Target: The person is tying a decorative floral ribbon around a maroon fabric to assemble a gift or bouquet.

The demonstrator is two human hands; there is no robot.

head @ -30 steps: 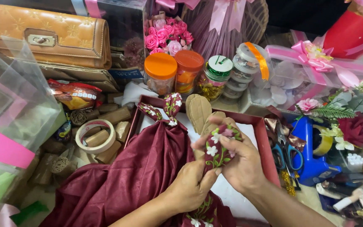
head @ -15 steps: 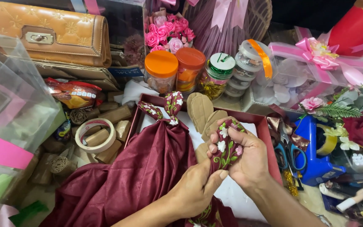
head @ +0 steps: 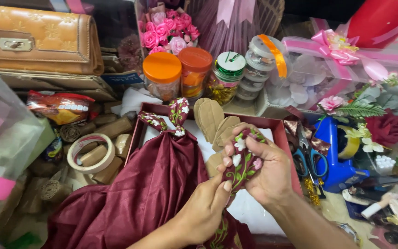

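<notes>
Cluttered table point(head: 116, 99); both hands point(head: 236, 184) pinch embroidered maroon cloth point(head: 244, 166) over red box point(head: 285, 138); best keep folds tight, even

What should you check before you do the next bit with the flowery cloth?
1. Right hand grips the embroidered maroon strip: ok.
2. Left hand pinches the strip's lower part: ok.
3. Maroon satin cloth lies gathered in the red box: ok.
4. Scissors lie close beside the box, within likely reach: ok.
5. Tape roll free to grab: ok.
6. Strip's far end under the hands: cannot tell.
</notes>
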